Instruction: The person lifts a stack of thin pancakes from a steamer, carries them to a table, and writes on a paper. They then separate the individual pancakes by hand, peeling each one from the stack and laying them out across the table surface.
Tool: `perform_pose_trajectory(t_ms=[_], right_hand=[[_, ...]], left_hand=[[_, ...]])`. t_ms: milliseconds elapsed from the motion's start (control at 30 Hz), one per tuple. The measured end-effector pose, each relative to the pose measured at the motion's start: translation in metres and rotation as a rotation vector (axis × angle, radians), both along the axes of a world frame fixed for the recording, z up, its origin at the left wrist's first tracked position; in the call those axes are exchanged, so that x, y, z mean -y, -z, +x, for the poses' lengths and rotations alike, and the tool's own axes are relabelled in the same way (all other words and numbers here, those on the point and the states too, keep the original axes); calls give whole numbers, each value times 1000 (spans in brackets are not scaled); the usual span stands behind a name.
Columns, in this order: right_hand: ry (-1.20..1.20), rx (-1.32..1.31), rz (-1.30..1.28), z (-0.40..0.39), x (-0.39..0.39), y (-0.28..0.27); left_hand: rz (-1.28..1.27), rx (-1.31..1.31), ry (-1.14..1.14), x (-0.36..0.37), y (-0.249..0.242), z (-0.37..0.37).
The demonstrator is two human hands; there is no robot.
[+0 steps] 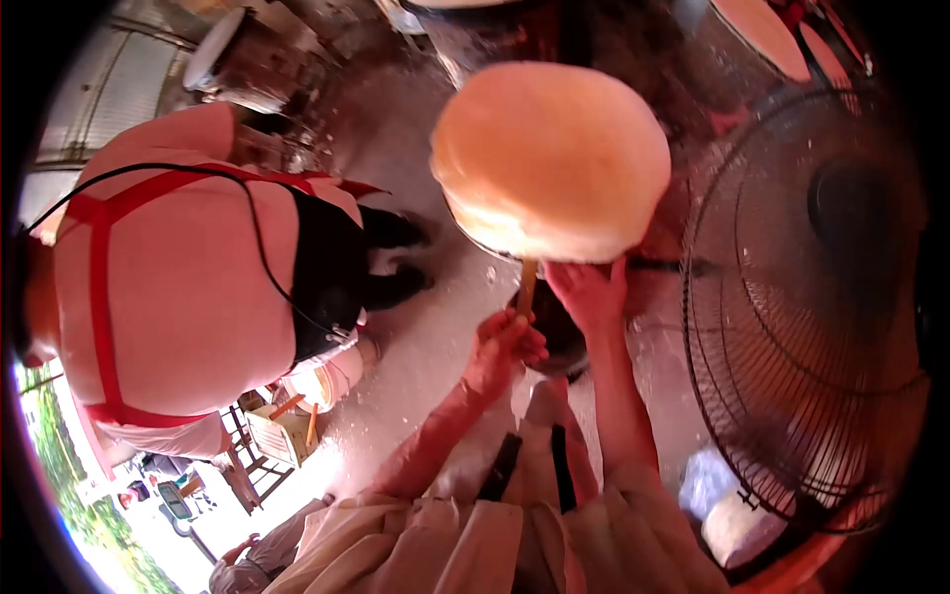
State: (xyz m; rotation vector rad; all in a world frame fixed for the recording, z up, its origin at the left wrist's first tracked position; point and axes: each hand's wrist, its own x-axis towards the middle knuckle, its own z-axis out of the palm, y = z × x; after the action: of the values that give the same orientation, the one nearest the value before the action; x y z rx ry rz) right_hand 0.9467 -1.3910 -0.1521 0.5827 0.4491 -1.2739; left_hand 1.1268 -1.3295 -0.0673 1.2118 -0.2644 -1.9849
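A large round, pale, puffy disc that looks like dough (554, 163) is held up in front of me. A thin dark rim shows along its lower left edge. From its near side a flat wooden handle (527, 287) comes down, and the fingers of my left hand (503, 348) are closed round it. Just to the right, my right hand (591, 294) grips the near edge of the disc. Its fingertips are partly hidden by the disc. Below my hands lies a dark round thing (560, 342), which I cannot make out.
Close on the right stands a big wire-caged fan (807, 327). A person with red straps (188, 287) bends over at the left. Drums (262, 64) stand at the back. A bucket (332, 381), a crate (282, 433) and another person (259, 564) are lower left; a plastic bag (706, 482) lies lower right.
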Motion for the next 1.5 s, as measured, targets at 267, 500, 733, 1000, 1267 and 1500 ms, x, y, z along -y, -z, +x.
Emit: perform_pose_trajectory(t_ms=[267, 500, 733, 1000, 1267, 1500], right_hand=[[155, -28, -376, -25, 28, 15], [141, -277, 8, -26, 38, -25], [42, -354, -59, -29, 47, -40], [150, -358, 35, -59, 57, -4], [141, -475, 63, -72, 74, 0], [108, -604, -17, -88, 88, 4]], left_hand=[[-51, 156, 145, 7, 8, 10], [-194, 689, 670, 14, 59, 33], [-52, -636, -419, 79, 80, -6], [-108, -523, -503, 119, 70, 4], [-82, -368, -323, 143, 84, 37], [-143, -282, -352, 169, 100, 55]])
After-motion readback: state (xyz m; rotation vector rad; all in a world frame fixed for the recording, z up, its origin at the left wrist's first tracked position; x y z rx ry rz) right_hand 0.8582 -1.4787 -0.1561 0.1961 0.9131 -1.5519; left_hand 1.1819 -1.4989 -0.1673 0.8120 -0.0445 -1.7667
